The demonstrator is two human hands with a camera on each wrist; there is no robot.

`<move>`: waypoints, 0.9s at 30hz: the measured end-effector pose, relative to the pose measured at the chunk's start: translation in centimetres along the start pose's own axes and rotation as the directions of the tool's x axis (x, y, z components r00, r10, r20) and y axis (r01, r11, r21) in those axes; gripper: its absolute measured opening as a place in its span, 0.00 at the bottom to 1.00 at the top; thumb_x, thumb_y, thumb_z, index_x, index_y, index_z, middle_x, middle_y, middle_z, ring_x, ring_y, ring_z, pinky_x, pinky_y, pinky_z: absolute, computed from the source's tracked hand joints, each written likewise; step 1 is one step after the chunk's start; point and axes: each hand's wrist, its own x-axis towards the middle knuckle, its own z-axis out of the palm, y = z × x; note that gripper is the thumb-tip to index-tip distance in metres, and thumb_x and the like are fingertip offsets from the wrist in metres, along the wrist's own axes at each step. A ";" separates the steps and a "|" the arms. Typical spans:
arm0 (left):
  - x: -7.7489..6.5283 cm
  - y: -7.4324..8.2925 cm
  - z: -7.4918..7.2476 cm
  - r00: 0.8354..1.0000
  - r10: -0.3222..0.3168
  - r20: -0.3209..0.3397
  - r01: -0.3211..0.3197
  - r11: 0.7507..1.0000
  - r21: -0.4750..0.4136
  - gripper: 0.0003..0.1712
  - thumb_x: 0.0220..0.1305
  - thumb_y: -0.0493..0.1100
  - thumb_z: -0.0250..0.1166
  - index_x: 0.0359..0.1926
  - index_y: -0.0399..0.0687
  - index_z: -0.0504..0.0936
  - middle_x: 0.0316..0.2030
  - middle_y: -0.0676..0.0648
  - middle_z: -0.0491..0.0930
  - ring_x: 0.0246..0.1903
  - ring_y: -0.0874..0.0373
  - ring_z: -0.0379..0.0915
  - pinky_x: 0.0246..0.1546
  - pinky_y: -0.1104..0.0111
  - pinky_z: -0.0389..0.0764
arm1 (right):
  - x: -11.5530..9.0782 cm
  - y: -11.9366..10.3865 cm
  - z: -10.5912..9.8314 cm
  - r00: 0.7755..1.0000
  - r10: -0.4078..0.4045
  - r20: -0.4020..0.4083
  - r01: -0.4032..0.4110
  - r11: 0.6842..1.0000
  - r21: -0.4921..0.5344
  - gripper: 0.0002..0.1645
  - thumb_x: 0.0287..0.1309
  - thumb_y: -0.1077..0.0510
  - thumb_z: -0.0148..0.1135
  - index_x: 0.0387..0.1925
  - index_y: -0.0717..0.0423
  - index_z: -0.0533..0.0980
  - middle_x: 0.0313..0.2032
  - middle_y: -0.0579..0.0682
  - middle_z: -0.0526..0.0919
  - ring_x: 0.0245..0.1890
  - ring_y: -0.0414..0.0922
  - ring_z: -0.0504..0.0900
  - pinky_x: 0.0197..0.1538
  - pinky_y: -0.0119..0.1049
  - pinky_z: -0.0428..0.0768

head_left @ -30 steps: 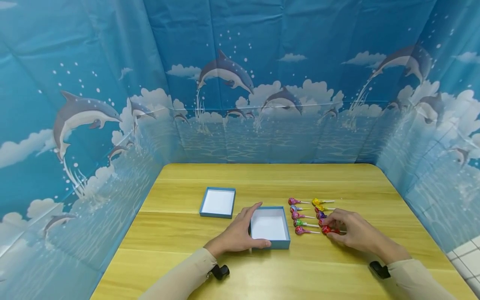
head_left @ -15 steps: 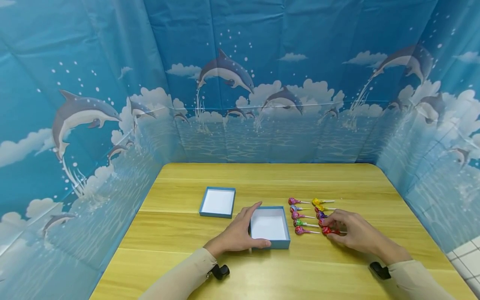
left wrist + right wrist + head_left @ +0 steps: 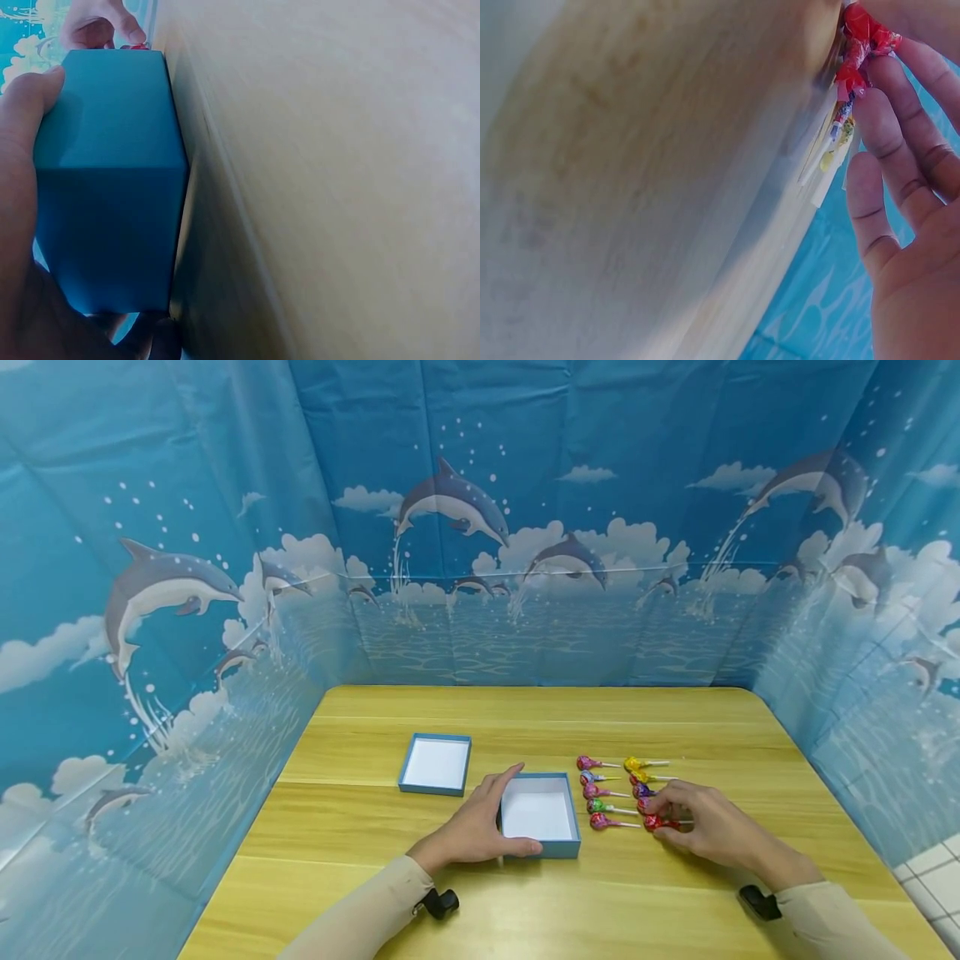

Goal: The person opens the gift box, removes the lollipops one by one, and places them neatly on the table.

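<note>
A square blue box with a white inside stands open-topped on the table. My left hand grips its left side, the thumb on the near wall and the fingers reaching to the far corner. At the near end of the right-hand column of lollipops, my right hand pinches a red-wrapped lollipop between thumb and fingertips. Its stick is largely covered by the hand in the head view. Just beyond lies a pink lollipop, close to the index finger, with a purple lollipop behind it.
The matching blue lid lies inside-up left of the box. Between box and right hand runs another column of several lollipops, a green one among them. Two yellow lollipops head the right column. A dolphin-printed curtain surrounds the wooden table.
</note>
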 end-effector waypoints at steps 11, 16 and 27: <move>0.4 -0.1 0.1 1.000 -0.008 0.005 0.008 1.000 0.003 0.76 0.64 0.73 0.84 0.97 0.75 0.44 0.87 0.40 0.66 0.73 0.45 0.76 0.72 0.41 0.83 | -0.3 -0.5 -0.1 0.993 -0.022 -0.113 0.010 0.995 -0.101 0.21 0.60 0.59 0.92 0.50 0.39 0.90 0.47 0.37 0.90 0.37 0.28 0.81 0.38 0.33 0.87; 0.4 -0.2 0.4 1.000 -0.021 0.013 0.021 1.000 -0.011 0.76 0.63 0.75 0.84 0.96 0.82 0.41 0.90 0.41 0.62 0.80 0.43 0.72 0.77 0.38 0.80 | -0.6 -1.2 -0.1 0.990 -0.014 -0.140 -0.002 0.993 -0.114 0.18 0.64 0.58 0.90 0.49 0.37 0.90 0.47 0.36 0.90 0.36 0.29 0.79 0.36 0.33 0.85; -0.4 0.0 -0.4 1.000 0.003 -0.005 -0.003 1.000 0.000 0.77 0.63 0.78 0.83 0.95 0.88 0.37 0.94 0.43 0.53 0.88 0.38 0.63 0.82 0.33 0.76 | -0.7 -2.7 0.6 0.965 -0.075 -0.253 0.025 0.980 -0.196 0.21 0.61 0.59 0.91 0.48 0.35 0.90 0.50 0.36 0.90 0.42 0.36 0.85 0.41 0.39 0.88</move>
